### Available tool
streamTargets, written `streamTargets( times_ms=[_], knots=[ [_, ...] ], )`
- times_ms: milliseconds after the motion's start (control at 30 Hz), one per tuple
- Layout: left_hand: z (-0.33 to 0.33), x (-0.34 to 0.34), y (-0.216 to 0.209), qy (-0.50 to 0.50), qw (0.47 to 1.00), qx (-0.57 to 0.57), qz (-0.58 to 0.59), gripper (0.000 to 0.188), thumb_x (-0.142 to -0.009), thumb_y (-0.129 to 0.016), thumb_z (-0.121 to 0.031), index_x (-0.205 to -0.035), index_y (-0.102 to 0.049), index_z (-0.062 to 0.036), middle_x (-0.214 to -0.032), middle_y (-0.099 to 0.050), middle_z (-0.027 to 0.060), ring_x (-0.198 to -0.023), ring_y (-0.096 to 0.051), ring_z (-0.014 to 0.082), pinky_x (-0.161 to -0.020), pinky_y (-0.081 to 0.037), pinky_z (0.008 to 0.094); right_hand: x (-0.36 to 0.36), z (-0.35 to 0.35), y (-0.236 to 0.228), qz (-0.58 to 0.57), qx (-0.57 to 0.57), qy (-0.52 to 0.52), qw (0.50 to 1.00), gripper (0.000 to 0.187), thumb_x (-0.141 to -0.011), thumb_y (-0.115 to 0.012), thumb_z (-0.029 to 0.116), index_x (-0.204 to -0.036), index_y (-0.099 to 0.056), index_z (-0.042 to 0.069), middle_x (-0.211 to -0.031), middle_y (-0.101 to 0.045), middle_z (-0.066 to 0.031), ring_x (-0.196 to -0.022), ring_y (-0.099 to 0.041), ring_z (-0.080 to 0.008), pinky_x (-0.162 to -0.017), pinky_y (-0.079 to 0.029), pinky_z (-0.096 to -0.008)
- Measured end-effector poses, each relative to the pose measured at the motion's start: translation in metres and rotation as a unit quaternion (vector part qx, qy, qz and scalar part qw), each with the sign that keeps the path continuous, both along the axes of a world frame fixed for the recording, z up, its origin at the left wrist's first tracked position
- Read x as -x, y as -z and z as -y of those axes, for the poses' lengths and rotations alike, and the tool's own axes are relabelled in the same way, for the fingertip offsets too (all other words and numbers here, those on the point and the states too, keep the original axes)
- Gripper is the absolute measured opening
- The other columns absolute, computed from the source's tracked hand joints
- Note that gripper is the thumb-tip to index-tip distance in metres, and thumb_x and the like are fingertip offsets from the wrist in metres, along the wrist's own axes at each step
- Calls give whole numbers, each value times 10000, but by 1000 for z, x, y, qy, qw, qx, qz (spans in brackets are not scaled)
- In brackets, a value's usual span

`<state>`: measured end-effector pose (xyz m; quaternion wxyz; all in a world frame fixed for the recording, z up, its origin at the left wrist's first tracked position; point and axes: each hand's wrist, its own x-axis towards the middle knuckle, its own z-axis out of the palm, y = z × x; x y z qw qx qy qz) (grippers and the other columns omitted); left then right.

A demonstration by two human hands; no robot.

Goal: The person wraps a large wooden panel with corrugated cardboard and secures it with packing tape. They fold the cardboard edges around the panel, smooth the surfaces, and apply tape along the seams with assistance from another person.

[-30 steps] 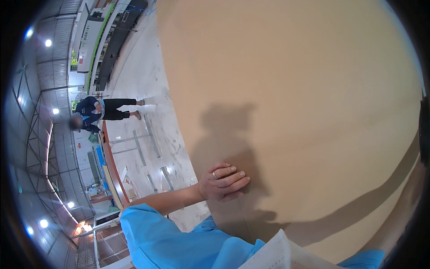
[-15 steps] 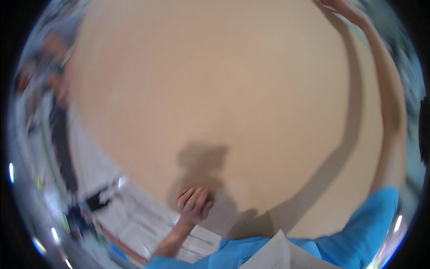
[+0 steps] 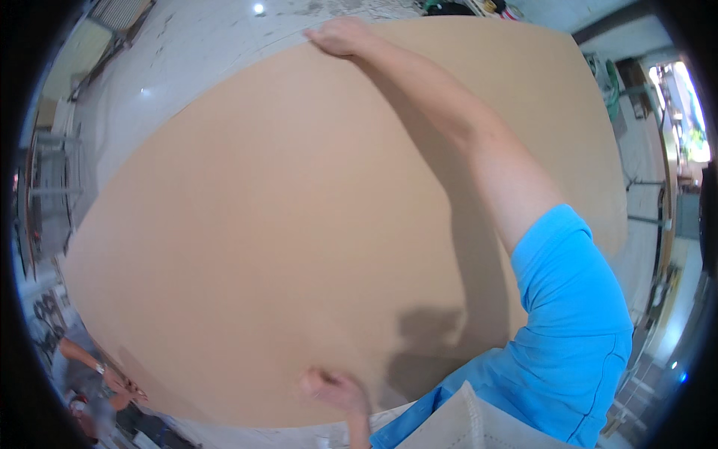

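A large flat tan board (image 3: 262,202) fills most of the view. My right arm stretches across it, and my right hand (image 3: 340,37) is closed around its far edge, the fingertips hidden over the rim. Low over the near edge is my left hand (image 3: 333,388), somewhat blurred, with its fingers curled in. What those fingers hold, if anything, is hidden. At the board's lower left corner, a co-worker's hands (image 3: 123,385) are near its edge.
Beyond the far edge is a pale, marked floor (image 3: 194,60). Racks (image 3: 56,179) stand at the left. On the right are metal-legged tables (image 3: 666,194) and a green hose-like item (image 3: 613,90). Dark items (image 3: 449,7) lie past the board's far side.
The view has shifted, bringing the board's far edge and the floor beyond into sight. My right hand now shows on the far edge; my left hand appears lower in the picture.
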<state>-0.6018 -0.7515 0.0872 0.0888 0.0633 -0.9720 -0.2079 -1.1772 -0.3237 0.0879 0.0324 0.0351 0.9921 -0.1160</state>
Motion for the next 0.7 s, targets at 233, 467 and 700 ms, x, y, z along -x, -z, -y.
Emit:
streamTargets(
  times_ms=[233,467,700],
  knots=[
    [-207,-21,-23,214,963,86,141,615,-906,-615,-428,-1424,-530,-107,-1569,-384,170,-1482,-279,428,-1203,-162,618,-19,-31,-17,-64,100,-20,993,661,-1023,-338,526,-1035,-745,5,-1202,-686,-207,-1115,-630,-402,-994,-469,-497],
    [-225,-17,-38,137,984,80,86,579,-904,-622,-384,-1379,-571,-58,-1475,-506,152,-1432,-384,377,-1191,-212,602,-32,-112,-24,-19,214,-92,972,616,-1022,-381,507,-1218,-673,2,-1261,-658,-203,-1196,-597,-390,-1068,-426,-487],
    [-235,-10,-40,71,993,61,67,510,-849,-676,-344,-1297,-659,-101,-1368,-619,104,-1334,-509,338,-1183,-281,547,-9,-328,19,-8,193,-94,977,585,-1030,-386,481,-1281,-623,9,-1331,-604,-193,-1259,-539,-373,-1104,-382,-476]
  ],
)
